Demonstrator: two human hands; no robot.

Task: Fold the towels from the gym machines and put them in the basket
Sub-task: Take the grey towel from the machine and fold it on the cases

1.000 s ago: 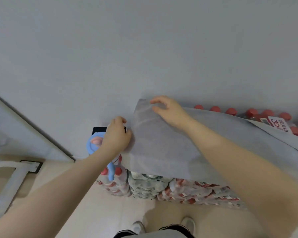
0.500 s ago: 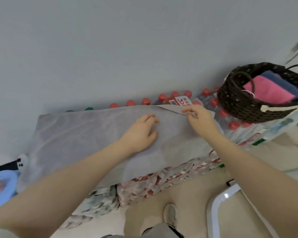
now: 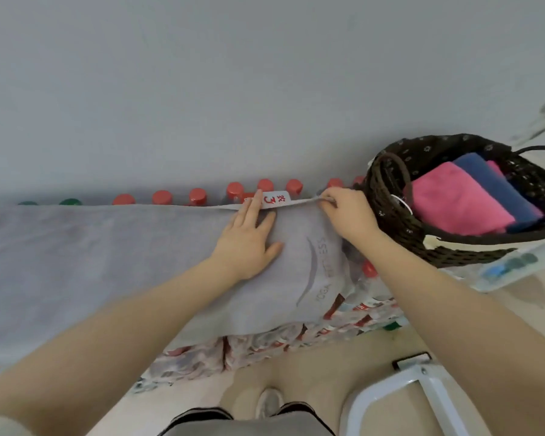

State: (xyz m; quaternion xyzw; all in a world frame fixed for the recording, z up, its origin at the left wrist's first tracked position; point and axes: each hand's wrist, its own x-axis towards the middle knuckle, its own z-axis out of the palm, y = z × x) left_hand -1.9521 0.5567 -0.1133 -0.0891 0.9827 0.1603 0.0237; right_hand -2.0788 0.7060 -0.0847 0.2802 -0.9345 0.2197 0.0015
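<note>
- Grey towel (image 3: 107, 262): thin, matte cloth, spread flat over shrink-wrapped bottle packs (image 3: 265, 344).
- Left hand (image 3: 249, 243): fingers straight, pressing towel.
- Right hand (image 3: 346, 215): pinching towel's far corner.
- Basket (image 3: 390, 215): dark woven, beside towel.

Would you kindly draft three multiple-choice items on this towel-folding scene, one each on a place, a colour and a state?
1. Where does the dark woven basket sit relative to the grey towel?
A. To its right
B. To its left
C. Under it

2. What colour is the folded towel nearest the basket's left side?
A. Green
B. Pink
C. White

3. What is the right hand doing?
A. Hanging idle
B. Resting in the basket
C. Pinching the towel's far right corner

Answers:
1. A, the basket stands beside the towel's right end.
2. B, a pink towel lies there, next to a blue towel.
3. C, its fingers are curled on the corner while the left hand lies flat on the cloth.
</note>
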